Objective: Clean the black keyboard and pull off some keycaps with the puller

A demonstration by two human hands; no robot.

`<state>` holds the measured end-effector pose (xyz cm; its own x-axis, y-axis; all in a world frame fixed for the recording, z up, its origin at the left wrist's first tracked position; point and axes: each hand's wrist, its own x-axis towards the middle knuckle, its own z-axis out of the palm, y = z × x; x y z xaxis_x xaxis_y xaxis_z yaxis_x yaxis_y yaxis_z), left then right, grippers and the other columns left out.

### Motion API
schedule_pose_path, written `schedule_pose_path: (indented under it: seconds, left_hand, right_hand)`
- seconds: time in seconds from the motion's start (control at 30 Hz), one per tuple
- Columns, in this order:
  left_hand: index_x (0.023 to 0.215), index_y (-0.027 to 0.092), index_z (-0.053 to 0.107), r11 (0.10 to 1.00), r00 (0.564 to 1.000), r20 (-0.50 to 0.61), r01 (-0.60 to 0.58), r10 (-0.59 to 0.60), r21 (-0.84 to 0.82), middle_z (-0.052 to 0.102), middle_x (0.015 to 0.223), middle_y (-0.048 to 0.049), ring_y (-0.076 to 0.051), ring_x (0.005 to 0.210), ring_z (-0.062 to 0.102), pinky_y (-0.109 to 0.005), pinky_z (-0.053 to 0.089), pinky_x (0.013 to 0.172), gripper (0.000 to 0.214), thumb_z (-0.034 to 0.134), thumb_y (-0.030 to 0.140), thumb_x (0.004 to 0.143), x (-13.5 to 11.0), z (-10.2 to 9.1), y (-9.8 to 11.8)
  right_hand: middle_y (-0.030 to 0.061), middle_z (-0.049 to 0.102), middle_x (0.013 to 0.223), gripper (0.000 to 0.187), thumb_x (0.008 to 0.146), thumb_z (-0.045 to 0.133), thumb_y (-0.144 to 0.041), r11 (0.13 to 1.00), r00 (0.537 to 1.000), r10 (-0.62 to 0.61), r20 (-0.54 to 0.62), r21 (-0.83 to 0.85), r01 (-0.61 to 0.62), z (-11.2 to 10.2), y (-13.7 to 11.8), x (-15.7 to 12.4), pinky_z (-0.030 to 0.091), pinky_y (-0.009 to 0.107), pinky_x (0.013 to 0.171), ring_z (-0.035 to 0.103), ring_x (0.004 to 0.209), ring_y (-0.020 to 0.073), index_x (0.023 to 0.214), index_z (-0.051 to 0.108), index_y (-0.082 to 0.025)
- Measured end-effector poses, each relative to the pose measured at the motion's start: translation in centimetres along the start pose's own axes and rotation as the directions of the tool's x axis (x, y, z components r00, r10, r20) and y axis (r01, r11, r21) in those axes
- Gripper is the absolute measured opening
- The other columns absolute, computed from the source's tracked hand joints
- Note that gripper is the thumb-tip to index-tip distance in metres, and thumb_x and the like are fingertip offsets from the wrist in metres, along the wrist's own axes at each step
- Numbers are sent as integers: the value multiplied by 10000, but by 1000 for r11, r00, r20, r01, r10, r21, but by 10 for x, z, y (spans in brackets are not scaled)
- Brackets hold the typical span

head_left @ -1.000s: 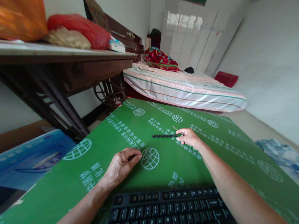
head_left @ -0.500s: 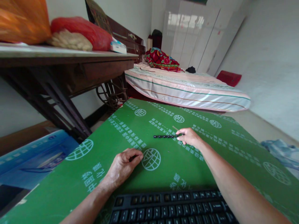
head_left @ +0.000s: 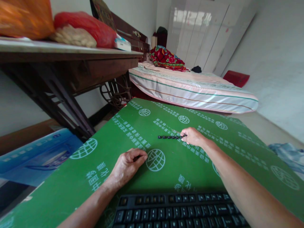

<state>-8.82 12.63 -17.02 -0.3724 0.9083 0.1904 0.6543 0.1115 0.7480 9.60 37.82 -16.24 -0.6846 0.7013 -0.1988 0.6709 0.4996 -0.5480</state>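
A short row of small black keycaps (head_left: 169,137) lies on the green board (head_left: 152,186). My right hand (head_left: 192,136) is at the row's right end, thumb and fingers pinched on a black keycap there. A thin light-coloured strip shows faintly by those fingertips; its kind is unclear. My left hand (head_left: 129,164) rests on the board beside a printed globe, thumb and forefinger tips together; whether anything is between them is hidden. Nearest me lies a black keyboard (head_left: 180,211). Several spots at the left of its top row show bare brownish switches without caps.
At the left stands a sewing-machine table (head_left: 71,57) with an orange bag (head_left: 26,19), a red bag (head_left: 87,27) and a small box (head_left: 123,43) on it. A bed (head_left: 190,87) with a red flowered cloth (head_left: 166,59) borders the board's far edge. Blue cloth (head_left: 288,155) lies at the right.
The view has shifted slightly, moving the whole scene in the picture. My right fingers have closed in on the row's right end, and the thin strip shows less. My left hand keeps its pose.
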Motion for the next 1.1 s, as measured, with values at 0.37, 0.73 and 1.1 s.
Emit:
schedule_pose_path:
  seconds: [0.37,0.73,1.1]
  left_hand:
    - [757,208,684,1000,1000,3,0,0,0,697,786,-11,-157,751,635,-251,483,716,228,532,370,810,1,2,-3]
    - [745,208,679,1000,1000,-5,-5,5,-6,699,772,-9,-156,742,636,-251,491,721,219,532,359,805,0,2,-1]
    - [748,210,677,1000,1000,4,-5,5,-5,696,779,-7,-153,751,631,-251,483,724,219,520,347,814,0,3,-2]
  right_hand:
    - [-65,480,382,185,638,639,-42,985,998,33,45,-168,-25,-1,-9,10,322,199,443,480,338,90,744,689,-185]
    - [-62,503,377,199,649,637,-38,986,997,47,60,-163,-36,-1,-11,12,350,205,436,502,316,106,760,696,-192]
    - [-62,503,383,209,659,635,-45,986,997,50,61,-165,-39,1,-11,12,346,204,423,495,309,105,795,696,-191]
